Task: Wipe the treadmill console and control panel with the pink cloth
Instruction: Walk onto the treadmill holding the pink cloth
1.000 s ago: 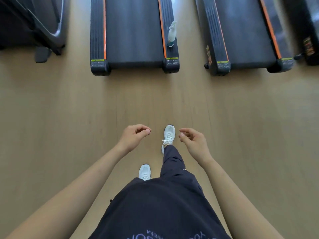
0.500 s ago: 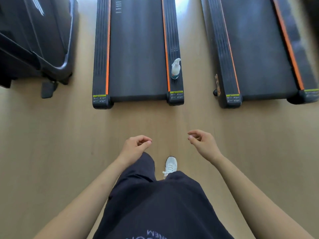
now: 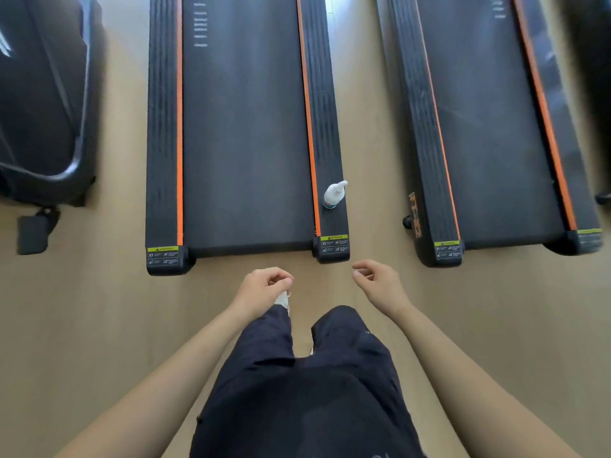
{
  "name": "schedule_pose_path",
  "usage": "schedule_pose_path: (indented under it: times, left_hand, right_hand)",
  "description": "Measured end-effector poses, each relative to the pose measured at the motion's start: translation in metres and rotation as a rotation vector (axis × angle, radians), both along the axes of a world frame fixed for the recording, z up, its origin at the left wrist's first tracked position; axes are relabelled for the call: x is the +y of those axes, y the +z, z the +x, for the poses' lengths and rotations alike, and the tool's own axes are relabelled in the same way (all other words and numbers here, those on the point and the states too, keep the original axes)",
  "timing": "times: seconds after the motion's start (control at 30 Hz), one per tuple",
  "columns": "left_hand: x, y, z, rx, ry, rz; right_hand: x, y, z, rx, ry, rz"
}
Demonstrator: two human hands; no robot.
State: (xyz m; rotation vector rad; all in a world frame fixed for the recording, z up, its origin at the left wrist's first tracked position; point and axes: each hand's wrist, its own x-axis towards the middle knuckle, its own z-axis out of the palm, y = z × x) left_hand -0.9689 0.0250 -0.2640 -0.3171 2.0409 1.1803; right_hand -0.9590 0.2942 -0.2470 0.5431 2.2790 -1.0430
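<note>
A black treadmill with orange stripes lies straight ahead, its rear end just beyond my hands. A white spray bottle stands on its right side rail near the back. My left hand hangs loosely curled and holds nothing, just short of the deck's rear edge. My right hand is also loosely curled and bare, beside the rail's rear corner. The console, the control panel and the pink cloth are out of view.
A second treadmill lies parallel on the right. A dark machine base with a small foot pad sits at the left. Light wooden floor runs around and between the machines. My dark trousers fill the bottom centre.
I have walked forward: both treadmills and the spray bottle have come much closer and slid down the view. My hands stay loosely curled and hold nothing.
</note>
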Motion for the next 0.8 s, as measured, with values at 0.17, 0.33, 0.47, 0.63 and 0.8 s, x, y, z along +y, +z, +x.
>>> schedule_pose_path:
  times: [0.17,0.33,0.47,0.63,0.8]
  left_hand:
    - [0.022,-0.04,-0.125,0.004,-0.074,-0.064]
    - [0.05,-0.081,-0.221,-0.056,-0.062,-0.093]
    - [0.064,-0.081,-0.276,-0.063,0.059,-0.076]
    - [0.068,-0.06,-0.336,-0.062,0.178,-0.002]
    - [0.057,-0.016,-0.419,-0.009,0.243,0.095]
  right_hand:
    - [0.011,-0.047,-0.106,-0.022,-0.065,0.002]
    - [0.029,-0.102,-0.206,-0.038,-0.076,0.026]
    - [0.033,-0.115,-0.265,-0.06,-0.109,-0.027]
    - [0.024,-0.102,-0.322,-0.066,-0.161,-0.089]
    - [0.0,-0.067,-0.4,-0.06,-0.197,-0.121]
